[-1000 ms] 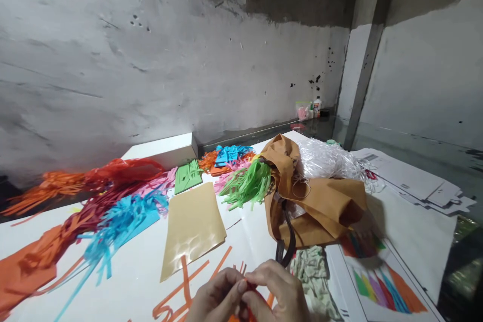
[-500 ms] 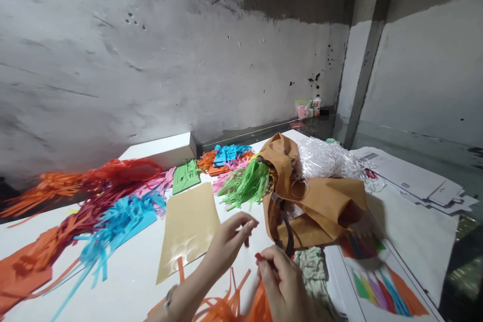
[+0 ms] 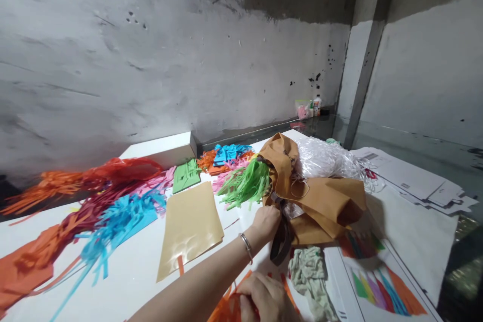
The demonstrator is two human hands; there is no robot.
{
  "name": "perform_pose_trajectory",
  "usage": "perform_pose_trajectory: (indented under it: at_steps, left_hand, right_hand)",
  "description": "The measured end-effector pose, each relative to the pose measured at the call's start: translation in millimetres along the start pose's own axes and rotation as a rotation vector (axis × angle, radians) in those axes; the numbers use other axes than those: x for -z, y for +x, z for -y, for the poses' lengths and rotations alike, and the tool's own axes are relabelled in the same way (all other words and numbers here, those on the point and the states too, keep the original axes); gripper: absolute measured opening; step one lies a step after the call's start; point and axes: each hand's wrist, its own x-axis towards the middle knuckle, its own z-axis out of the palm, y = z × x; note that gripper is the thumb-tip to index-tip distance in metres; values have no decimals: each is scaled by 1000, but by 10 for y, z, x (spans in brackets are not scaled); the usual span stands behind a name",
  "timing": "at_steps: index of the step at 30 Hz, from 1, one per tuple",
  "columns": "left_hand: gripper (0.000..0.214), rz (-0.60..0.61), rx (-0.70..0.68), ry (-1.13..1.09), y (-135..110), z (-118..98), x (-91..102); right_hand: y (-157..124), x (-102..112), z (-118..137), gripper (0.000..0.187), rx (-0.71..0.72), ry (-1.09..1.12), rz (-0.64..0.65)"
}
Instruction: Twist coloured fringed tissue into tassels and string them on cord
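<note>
the white table holds a brown bag at its middle, beside green fringe. the left hand curls at the bag's mouth; whether it grips i cannot tell. the right hand is closed on orange paper at the near edge; a firm, gentle hold should spare it creases.

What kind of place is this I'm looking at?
Likely a makeshift paper-craft workspace in a bare room: cut fringed paper spread over a white table, a right hand holding orange paper, a left hand at a brown bag, rough plastered wall behind.
</note>
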Motion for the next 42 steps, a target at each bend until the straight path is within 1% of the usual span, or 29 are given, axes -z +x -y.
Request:
perform_pose_trajectory:
  at_steps: [2,5,7,8,9,11,14,16,17,20,22,25,28,30,32,34,37,40,42]
  left_hand:
    - [16,-24,-15,-94,-25,-7,38]
    - [10,-116,-32,-305,-116,-23,152]
    - [15,-164,-24,-484,-288,-2,268]
    - [18,-177,-13,-575,-420,26,334]
    - [21,-185,1,-658,-583,66,399]
    - [28,-200,42,-796,-983,166,511]
    - [38,-203,187,-1142,-1662,305,586]
    - [39,-211,289,-1402,-2080,353,566]
    - [38,-228,324,-1498,-2264,364,542]
    - [34,-324,366,-1627,-2702,371,437]
    - [33,-374,372,-1667,-2913,381,356]
    - [33,-412,369,-1676,-3146,427,230]
    - [31,-481,340,-1657,-3303,495,141]
    - [29,-526,304,-1627,-3374,539,117]
    - [27,-569,277,-1584,-3424,579,112]
    - [25,-622,259,-1526,-3462,620,110]
    - [15,-684,216,-1350,-3515,687,88]
    - [5,-678,139,-1144,-3570,746,63]
    - [6,-640,97,-1065,-3604,778,64]
  right_hand:
    - [13,14,-4,39,0,-5,-2]
    - [75,112,-21,36,-19,16,31]
    - [142,227,-28,30,-47,48,107]
    - [178,290,-28,26,-65,62,152]
    - [210,351,-26,22,-88,73,197]
    - [260,453,-24,17,-134,102,265]
    - [282,528,-38,17,-169,172,323]
    - [262,527,-47,17,-145,207,365]
    - [242,515,-39,16,-131,215,393]
    - [141,459,78,13,-123,233,501]
    - [48,419,243,14,-113,252,578]
    - [-78,350,549,16,-30,227,663]
    - [-139,237,801,16,55,158,712]
    - [-155,139,905,17,98,165,761]
    - [-166,48,965,19,105,192,810]
    - [-174,-19,995,19,75,208,847]
    - [-150,-72,1012,21,6,218,950]
    - [-82,-98,1017,21,-42,237,1116]
    - [-47,-110,1015,22,-60,254,1168]
